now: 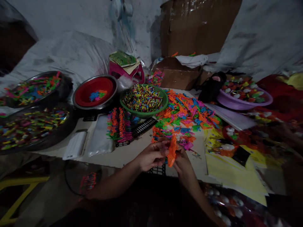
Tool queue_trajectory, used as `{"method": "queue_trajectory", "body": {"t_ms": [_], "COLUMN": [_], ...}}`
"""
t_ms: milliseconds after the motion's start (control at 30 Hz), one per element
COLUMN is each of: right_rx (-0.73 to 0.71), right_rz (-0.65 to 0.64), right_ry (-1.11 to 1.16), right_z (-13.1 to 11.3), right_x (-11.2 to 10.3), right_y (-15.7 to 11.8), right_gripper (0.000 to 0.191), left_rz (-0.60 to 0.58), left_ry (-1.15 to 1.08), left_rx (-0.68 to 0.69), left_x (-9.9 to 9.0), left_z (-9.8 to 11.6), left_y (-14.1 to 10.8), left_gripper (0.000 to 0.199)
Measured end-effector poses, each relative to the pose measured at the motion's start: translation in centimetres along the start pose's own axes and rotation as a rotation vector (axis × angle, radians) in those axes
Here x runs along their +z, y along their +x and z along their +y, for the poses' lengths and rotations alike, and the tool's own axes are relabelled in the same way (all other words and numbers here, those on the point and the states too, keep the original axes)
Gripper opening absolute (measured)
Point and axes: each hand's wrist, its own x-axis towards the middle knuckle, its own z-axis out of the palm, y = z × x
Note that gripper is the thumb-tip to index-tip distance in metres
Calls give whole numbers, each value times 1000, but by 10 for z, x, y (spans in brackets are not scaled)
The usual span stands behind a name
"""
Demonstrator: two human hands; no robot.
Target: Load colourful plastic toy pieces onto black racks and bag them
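Observation:
An orange plastic piece (172, 152), too dark to name by kind, is held upright between my two hands above the table's front edge. My left hand (153, 155) is closed, thumb and fingers pinching at the left side of the piece. From the right, my right hand (181, 160) grips the same piece; its fingertips are partly hidden behind it. Just beyond the hands lies a loose heap of orange, green, blue and pink plastic pieces (187, 110). Left of the heap, rows of similar coloured pieces (119, 124) stand close to a black slotted strip (145, 126).
A green basin (163, 108) of small multicoloured parts stands behind. Further left are a red bowl (81, 91) inside a metal one and dark basins (63, 129) of parts. At right are a purple basin (246, 105), yellow sheets (227, 176) and a black pouch (210, 86).

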Motion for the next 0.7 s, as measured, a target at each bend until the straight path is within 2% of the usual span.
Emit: {"method": "queue_trajectory", "body": {"t_ms": [67,233,300,467,700], "right_rx": [-35,-146,-174,-171,-214], "right_rz": [73,480,570,586,577], "right_ry": [78,272,292,160,-2], "right_z": [-2,-19,-22,-10,0], "right_x": [8,22,26,29,23], "right_y": [-2,2,5,6,5], "right_gripper": [35,22,19,22,23], "left_rz": [14,46,94,99,97], "left_ry": [38,157,207,266,293], "left_rx": [7,140,181,186,171], "left_x": [3,7,9,11,9], "left_z": [-4,-8,-9,-13,-15], "left_y": [0,0,0,2,2], "left_gripper": [40,39,38,36,40]}}
